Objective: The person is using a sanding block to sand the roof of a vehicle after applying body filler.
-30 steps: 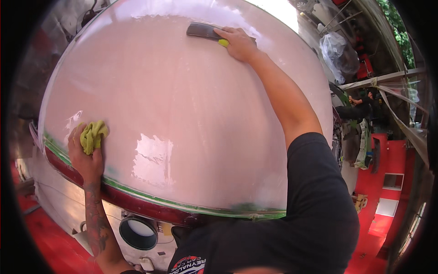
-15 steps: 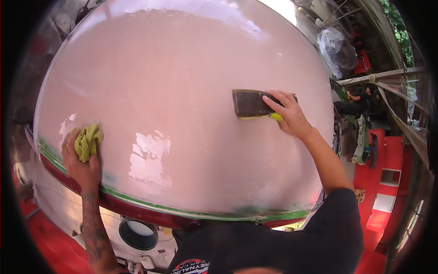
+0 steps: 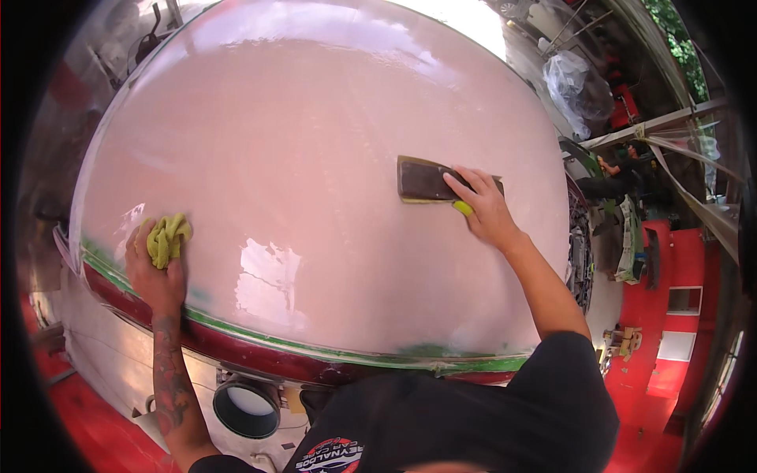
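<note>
Sanding block (image 3: pixel 424 181) flat on pale pink body panel (image 3: pixel 315 150), right of centre; right hand (image 3: pixel 487 211) grip clasps its right end, presumably for control. Left hand (image 3: pixel 156 276) grip pinches yellow-green cloth (image 3: pixel 167 241), near left.

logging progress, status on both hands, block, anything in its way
Left hand holds cloth. Right hand grips block. Block on panel, right of centre. Cloth well left, out of its way.
</note>
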`<state>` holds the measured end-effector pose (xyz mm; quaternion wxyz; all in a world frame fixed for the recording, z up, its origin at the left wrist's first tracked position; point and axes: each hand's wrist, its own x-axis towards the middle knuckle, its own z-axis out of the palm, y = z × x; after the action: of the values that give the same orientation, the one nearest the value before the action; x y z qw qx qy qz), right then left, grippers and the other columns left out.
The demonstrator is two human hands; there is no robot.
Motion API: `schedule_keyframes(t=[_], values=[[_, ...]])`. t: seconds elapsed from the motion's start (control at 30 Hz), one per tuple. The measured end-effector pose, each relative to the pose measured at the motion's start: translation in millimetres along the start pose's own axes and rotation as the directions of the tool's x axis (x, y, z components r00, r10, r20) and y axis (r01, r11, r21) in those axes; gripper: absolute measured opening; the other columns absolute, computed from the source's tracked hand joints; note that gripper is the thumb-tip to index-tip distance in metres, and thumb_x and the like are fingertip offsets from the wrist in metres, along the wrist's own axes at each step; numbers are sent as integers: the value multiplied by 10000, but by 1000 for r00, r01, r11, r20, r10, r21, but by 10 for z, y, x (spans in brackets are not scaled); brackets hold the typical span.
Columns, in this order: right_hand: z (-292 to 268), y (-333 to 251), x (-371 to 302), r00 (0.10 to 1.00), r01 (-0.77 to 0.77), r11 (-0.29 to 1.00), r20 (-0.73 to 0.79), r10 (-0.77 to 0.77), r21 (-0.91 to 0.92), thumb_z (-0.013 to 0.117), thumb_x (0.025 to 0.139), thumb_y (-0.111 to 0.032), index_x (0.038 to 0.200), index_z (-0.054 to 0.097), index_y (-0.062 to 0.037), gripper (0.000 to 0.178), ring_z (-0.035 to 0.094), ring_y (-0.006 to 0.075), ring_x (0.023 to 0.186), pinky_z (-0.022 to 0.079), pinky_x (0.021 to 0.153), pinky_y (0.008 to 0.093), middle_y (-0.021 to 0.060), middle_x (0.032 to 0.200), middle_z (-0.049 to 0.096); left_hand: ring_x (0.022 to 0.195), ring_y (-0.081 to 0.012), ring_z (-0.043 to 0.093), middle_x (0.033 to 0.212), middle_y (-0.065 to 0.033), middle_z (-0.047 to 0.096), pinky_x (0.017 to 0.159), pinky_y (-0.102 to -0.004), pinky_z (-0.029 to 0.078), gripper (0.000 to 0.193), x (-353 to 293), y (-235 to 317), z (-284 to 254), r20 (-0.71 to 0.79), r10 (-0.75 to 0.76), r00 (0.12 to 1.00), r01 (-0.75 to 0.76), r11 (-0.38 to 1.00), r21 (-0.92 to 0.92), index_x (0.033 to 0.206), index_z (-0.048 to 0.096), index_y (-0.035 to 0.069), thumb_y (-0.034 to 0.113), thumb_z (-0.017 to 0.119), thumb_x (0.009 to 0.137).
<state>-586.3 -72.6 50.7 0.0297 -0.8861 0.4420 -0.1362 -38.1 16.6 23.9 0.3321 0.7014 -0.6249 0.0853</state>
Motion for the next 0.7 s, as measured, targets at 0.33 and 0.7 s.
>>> schedule_keyframes(t=[0.33,0.7], values=[[47,406,853,985,155,988,75,-155,2,640,868,3,1433,546,-171,598,513,349,1246,453,1049,429,107,1423,531,1185,-387,577,1267,-169,616,987,-471,451,441,7,15,-25,32,-13,999,11,997,81,1250,639,93,132,719,819],[370,118,1294,993,113,994,-21,-113,5,628,892,-60,1414,565,-155,535,508,358,1208,438,1063,427,117,1382,558,1172,-376,582,1265,-147,612,981,-470,443,481,5,19,20,3,21,1000,-21,1000,6,1280,625,120,127,690,803]])
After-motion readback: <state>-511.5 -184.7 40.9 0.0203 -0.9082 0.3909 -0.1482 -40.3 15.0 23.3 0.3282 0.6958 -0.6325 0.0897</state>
